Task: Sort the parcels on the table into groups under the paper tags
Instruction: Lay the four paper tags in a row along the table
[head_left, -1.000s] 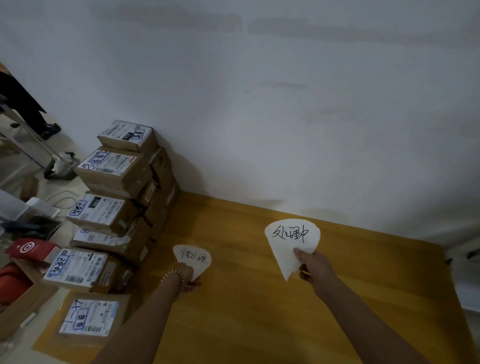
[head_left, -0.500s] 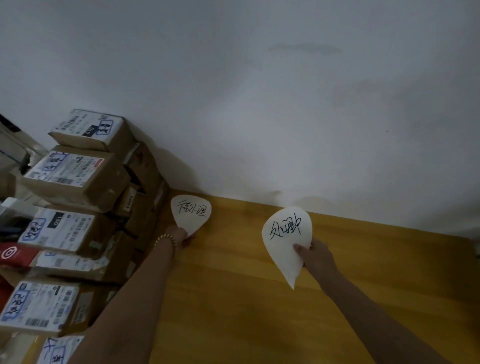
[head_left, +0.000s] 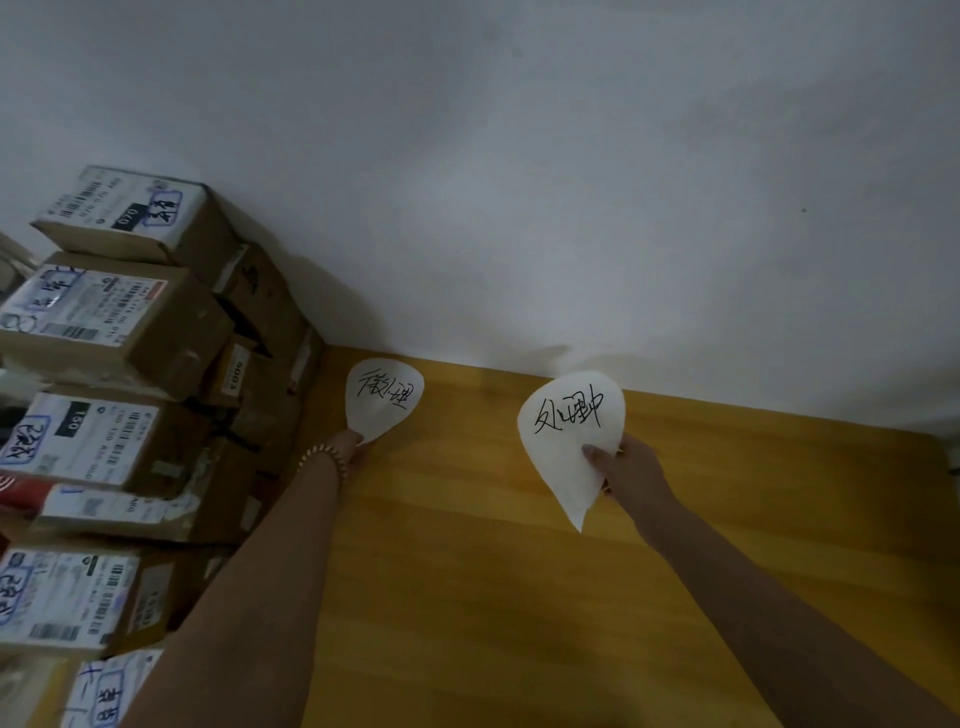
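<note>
Two white teardrop paper tags carry black handwriting. My left hand (head_left: 354, 446), with a bead bracelet on the wrist, pinches the lower tip of the left tag (head_left: 383, 399), which lies near the wall at the back of the wooden table (head_left: 467, 597). My right hand (head_left: 623, 470) grips the right tag (head_left: 571, 441) at its lower right edge and holds it tilted above the table. A stack of brown cardboard parcels (head_left: 119, 395) with white shipping labels fills the table's left end.
A plain white wall (head_left: 519, 156) rises straight behind the table. The parcel stack leans against it at the left corner. The table's right end (head_left: 935, 457) shows at the frame's right side.
Both hands have carried the tags away from me toward the wall. The left tag went from mid-table to the back edge beside the parcels; the right tag rose slightly.
</note>
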